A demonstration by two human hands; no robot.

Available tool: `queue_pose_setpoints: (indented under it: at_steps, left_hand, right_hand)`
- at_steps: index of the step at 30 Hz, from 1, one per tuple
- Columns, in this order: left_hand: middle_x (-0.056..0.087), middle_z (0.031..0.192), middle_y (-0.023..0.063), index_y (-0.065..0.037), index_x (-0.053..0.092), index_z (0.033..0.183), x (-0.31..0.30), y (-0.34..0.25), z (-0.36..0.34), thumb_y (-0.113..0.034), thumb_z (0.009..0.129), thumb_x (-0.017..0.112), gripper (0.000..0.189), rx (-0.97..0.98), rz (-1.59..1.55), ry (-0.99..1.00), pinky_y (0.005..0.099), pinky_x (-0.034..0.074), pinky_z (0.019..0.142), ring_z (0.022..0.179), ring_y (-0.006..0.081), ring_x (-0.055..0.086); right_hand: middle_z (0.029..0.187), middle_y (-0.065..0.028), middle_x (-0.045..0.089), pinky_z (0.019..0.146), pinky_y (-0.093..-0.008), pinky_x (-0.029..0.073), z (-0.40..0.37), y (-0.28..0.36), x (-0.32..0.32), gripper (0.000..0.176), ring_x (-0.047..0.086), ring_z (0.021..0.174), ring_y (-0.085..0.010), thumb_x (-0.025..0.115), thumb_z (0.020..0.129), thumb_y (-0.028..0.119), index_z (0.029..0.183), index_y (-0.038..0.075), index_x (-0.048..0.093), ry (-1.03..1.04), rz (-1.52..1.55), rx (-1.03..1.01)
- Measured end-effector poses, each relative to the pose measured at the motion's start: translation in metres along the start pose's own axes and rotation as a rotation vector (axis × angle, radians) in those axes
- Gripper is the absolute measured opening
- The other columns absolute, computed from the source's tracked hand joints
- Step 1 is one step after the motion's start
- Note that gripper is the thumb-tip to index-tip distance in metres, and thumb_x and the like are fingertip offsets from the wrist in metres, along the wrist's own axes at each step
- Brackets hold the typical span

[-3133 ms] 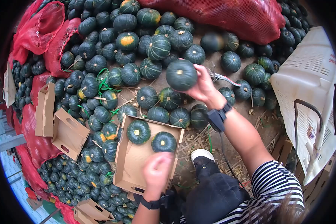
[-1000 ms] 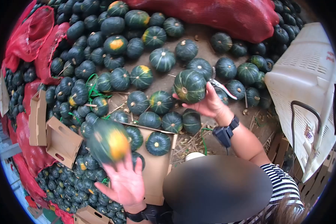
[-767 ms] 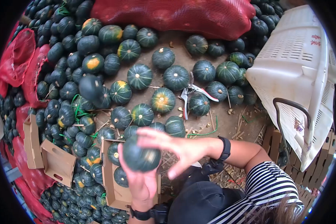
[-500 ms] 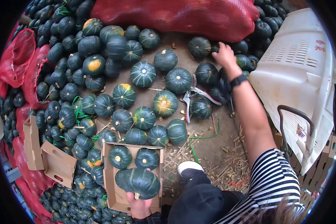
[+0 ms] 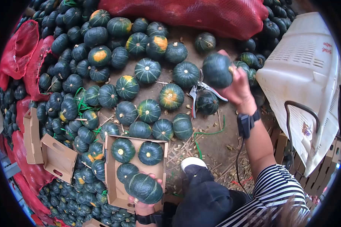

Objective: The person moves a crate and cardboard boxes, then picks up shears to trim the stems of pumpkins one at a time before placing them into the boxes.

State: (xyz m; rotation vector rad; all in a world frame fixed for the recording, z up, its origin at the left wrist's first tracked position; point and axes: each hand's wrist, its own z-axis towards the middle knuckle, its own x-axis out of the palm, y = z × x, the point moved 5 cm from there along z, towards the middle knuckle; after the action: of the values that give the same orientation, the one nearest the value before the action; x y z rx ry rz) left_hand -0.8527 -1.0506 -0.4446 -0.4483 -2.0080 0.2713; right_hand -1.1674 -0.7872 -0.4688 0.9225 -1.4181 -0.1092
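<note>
My right hand (image 5: 238, 89) holds a dark green squash (image 5: 217, 70) lifted above the ground, beside the pruning shears (image 5: 199, 92). My left hand (image 5: 144, 206) grips another dark green squash (image 5: 144, 187) low over the near end of an open cardboard box (image 5: 110, 181). Three squashes lie in that box: two (image 5: 122, 150) (image 5: 150, 153) at the far end and one (image 5: 126, 171) just behind the held one. A black band sits on each wrist.
Loose green squashes (image 5: 147, 71) cover the ground ahead and to the left. Red mesh sacks (image 5: 201, 15) lie at the top and along the left (image 5: 19, 49). A white plastic crate (image 5: 310, 79) stands at the right. Empty cardboard boxes (image 5: 58, 157) lie at the left.
My right hand reached to the far squashes and has lifted one. My left hand has lowered its squash closer to the box's near end, where a third squash now lies.
</note>
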Motion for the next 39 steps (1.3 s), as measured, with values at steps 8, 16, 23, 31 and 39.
queue_pose_setpoints:
  at_steps: [8,16,23,31,39]
  left_hand:
    - [0.01,0.153,0.0129,-0.014,0.056,0.114,0.058,0.003,0.033,-0.031,0.083,0.064,0.037,0.19,0.072,-0.015,0.0603,0.024,0.106,0.138,0.0415,0.011]
    - [0.051,0.113,0.0193,-0.004,0.046,0.109,0.03,0.021,-0.021,-0.064,0.069,0.068,0.075,0.116,0.084,-0.221,0.0375,0.052,0.083,0.102,0.0288,0.055]
    - [0.054,0.104,0.0164,-0.002,0.047,0.108,-0.003,0.046,-0.04,-0.068,0.065,0.067,0.082,0.0,-0.146,0.066,0.0353,0.053,0.08,0.097,0.0257,0.056]
    - [0.05,0.102,0.01,0.003,0.046,0.111,-0.022,0.051,-0.049,-0.075,0.065,0.06,0.092,0.083,-0.06,-0.01,0.029,0.054,0.062,0.09,0.0157,0.057]
    - [0.048,0.125,0.0027,-0.014,0.046,0.125,-0.064,0.023,-0.05,-0.073,0.075,0.041,0.078,0.164,-0.413,-0.137,0.0571,0.021,0.106,0.123,0.0243,0.039]
  right_hand:
    - [0.136,-0.0153,0.036,0.109,-0.0403,0.024,-0.065,-0.122,0.101,0.067,0.032,0.13,-0.0273,0.054,0.088,0.046,0.138,0.008,0.031,0.328,-0.694,0.137]
    - [0.117,-0.0171,0.058,0.089,-0.0393,0.047,-0.015,-0.072,0.014,0.045,0.055,0.108,-0.0359,0.064,0.08,0.031,0.113,0.002,0.057,-0.304,-1.99,-0.067]
    - [0.127,-0.0144,0.051,0.097,-0.0546,0.035,0.029,-0.111,-0.061,0.089,0.05,0.119,-0.0298,0.072,0.067,0.055,0.128,-0.001,0.041,-0.606,-2.484,0.764]
    - [0.124,-0.0134,0.051,0.09,-0.0626,0.039,0.008,-0.128,-0.078,0.07,0.051,0.117,-0.0285,0.07,0.072,0.037,0.125,0.002,0.041,-0.808,-2.584,0.74]
    - [0.107,-0.0245,0.057,0.089,-0.0406,0.046,-0.081,-0.075,-0.019,0.073,0.056,0.102,-0.0378,0.062,0.067,0.008,0.134,-0.003,0.034,-0.058,-2.088,0.282]
